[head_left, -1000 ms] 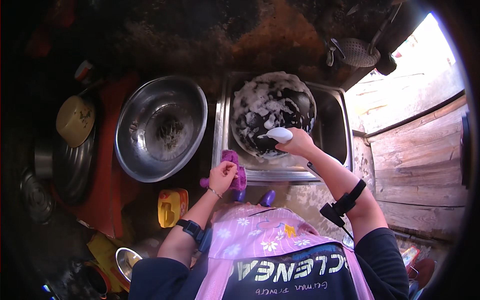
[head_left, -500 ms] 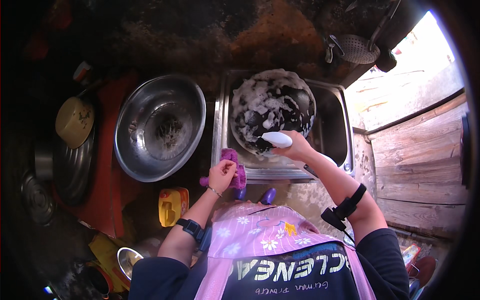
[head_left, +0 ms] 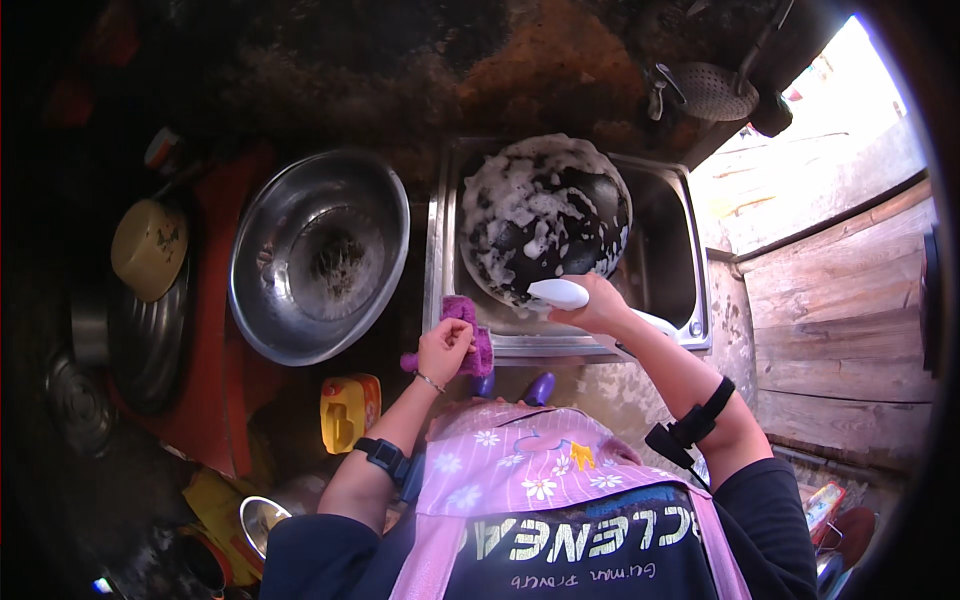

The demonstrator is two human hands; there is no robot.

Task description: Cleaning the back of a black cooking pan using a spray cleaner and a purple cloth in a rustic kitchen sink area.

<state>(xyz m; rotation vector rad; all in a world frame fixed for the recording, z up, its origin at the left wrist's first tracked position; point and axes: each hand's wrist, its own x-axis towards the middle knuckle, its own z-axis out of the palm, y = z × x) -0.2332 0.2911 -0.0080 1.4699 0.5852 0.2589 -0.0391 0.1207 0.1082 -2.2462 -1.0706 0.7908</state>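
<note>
A round dark pan point(head_left: 575, 215), patched with white foam, fills the left part of the metal sink point(head_left: 565, 347). My right hand point(head_left: 597, 305) is closed round a white plastic bottle point(head_left: 560, 293), tilted so its narrow end points left over the pan's near rim. Part of the bottle is hidden by the hand and forearm. At the sink's front left corner, my left hand point(head_left: 447, 347) has its fingers curled on a fuzzy purple cloth point(head_left: 482, 352).
A wide metal basin point(head_left: 320, 340) stands left of the sink. Beyond it are a cream pot point(head_left: 140, 250) and a red surface point(head_left: 215, 350). A yellow jug point(head_left: 343, 415) is below the basin. A perforated skimmer point(head_left: 712, 92) hangs at the upper right.
My right hand and the bottle have moved slightly toward me and right, away from the pan's middle. My left hand and the cloth keep their place.
</note>
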